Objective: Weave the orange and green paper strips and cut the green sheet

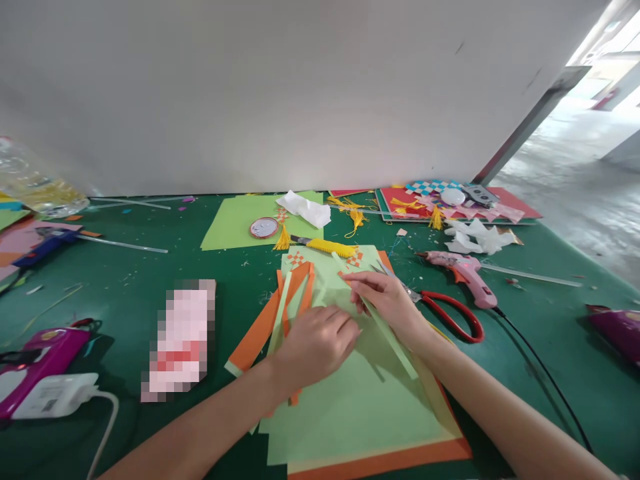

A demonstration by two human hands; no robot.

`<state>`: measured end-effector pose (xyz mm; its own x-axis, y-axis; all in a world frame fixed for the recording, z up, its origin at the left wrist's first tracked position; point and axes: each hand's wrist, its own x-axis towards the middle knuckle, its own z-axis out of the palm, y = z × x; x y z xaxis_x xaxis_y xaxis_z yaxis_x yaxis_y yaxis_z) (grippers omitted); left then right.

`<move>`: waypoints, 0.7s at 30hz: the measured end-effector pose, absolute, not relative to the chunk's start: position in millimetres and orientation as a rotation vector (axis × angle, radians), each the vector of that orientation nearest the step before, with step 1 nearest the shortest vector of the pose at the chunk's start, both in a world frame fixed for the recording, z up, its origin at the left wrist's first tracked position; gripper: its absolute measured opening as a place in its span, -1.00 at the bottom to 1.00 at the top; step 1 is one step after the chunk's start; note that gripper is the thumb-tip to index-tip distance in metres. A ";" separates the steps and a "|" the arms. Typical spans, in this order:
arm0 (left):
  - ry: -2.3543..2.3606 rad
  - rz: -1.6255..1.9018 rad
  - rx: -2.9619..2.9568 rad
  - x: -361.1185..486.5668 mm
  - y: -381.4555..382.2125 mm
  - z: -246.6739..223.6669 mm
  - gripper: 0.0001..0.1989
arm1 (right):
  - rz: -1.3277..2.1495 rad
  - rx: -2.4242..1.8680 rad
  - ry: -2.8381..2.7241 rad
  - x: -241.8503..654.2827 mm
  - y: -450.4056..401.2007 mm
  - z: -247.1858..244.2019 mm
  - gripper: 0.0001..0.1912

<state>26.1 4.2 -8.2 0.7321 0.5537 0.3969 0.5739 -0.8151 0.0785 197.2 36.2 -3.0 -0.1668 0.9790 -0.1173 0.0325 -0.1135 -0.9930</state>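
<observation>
My right hand (385,303) is closed in a pinch on a light green paper strip (393,341), which slants down across the sheets. Beside it my left hand (320,341) is curled over the paper with its fingers drawn in; whatever lies between them is hidden. Both hands are above a stack of light green paper sheets (350,427), with an orange edge showing at the bottom. Orange paper strips (257,333) and narrow green ones lie left of my left hand. Small orange-and-white woven pieces (296,259) rest at the stack's top, near a yellow utility knife (333,248).
Red-handled scissors (457,320) and a pink glue gun (467,275) lie on the right. A blurred pink item (183,340), a purple device (43,360) and a blue glue gun (47,248) are on the left. Tassels (356,219) and crumpled tissue (307,209) lie toward the wall.
</observation>
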 end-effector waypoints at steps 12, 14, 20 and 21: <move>-1.101 -1.048 -3.060 19.2 4.0 -12.0 -0.79 | 1.417 -1.273 -1.372 190.2 27.0 -7.4 -0.55; -1.277 -1.130 -3.062 17.8 4.4 -10.2 -0.79 | 1.473 -1.282 -1.336 189.1 24.8 -4.4 -0.55; -2.082 -1.250 -3.013 13.9 9.5 -5.7 -0.80 | 1.587 -1.214 -1.205 187.7 20.4 4.6 -0.49; -2.134 -1.284 -3.015 13.9 10.4 -5.1 -0.79 | 1.592 -1.200 -1.199 187.6 19.9 5.0 -0.46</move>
